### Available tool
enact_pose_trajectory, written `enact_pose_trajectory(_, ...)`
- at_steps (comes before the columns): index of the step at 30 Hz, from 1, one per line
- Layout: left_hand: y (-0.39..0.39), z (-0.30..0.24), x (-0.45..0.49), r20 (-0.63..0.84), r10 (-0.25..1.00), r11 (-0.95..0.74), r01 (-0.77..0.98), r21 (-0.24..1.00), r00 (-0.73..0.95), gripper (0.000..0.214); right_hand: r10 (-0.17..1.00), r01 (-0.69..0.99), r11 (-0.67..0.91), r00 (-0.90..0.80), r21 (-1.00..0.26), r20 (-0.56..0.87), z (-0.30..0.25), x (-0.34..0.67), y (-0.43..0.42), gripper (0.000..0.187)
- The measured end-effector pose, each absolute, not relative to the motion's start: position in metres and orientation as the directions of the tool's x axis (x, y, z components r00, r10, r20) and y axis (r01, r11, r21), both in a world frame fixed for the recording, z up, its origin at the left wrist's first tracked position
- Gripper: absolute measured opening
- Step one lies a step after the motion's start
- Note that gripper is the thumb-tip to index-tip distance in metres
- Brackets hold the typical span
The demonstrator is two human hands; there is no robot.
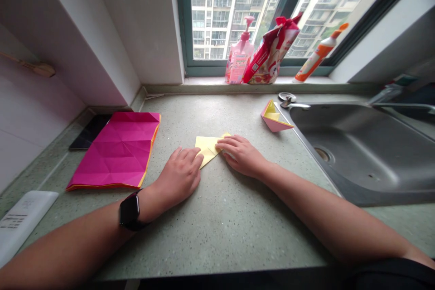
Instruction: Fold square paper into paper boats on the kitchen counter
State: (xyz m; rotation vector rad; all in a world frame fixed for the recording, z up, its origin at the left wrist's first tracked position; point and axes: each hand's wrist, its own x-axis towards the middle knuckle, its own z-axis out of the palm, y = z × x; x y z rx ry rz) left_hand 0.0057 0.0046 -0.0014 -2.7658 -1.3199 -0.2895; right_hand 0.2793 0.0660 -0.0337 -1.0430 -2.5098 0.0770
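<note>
A small piece of folded yellow paper (pixel 205 142) lies on the speckled counter between my two hands. My left hand (pixel 181 171), below a black watch, has its curled fingers on the paper's lower left part. At the paper's right end, my right hand (pixel 242 156) holds it down with fingers close together. The thumbs and the paper under the fingers are partly hidden. To the upper right of my hands, a folded paper boat (pixel 274 120), pink outside and yellow inside, rests by the sink's edge.
A stack of creased magenta paper (pixel 118 154) lies on the left, over a dark flat object (pixel 89 133). Near the left edge is a white object (pixel 27 222). A steel sink (pixel 326 181) fills the right. A pink pump bottle (pixel 239 56), red bag (pixel 272 52) and orange bottle (pixel 316 61) line the windowsill.
</note>
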Motion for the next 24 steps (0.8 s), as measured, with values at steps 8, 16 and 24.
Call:
enact_pose_trajectory(8,0.023,0.003,-0.011,0.171,0.789,-0.579,0.808,-0.114,0.59,0.022,0.714,0.676,0.696,-0.615,-0.242,0.335,-0.032,0.28,0.066,0.032)
enact_pose_trajectory(16,0.029,0.006,-0.018,0.176,0.805,-0.538,0.822,-0.186,0.567,0.021,0.681,0.612,0.732,-0.68,-0.3,0.272,-0.029,0.28,0.063,0.034)
enact_pose_trajectory(24,0.022,-0.01,-0.011,0.183,0.791,-0.582,0.81,-0.065,0.583,0.033,0.617,0.545,0.786,-0.727,-0.292,0.3,-0.025,0.278,0.063,0.034)
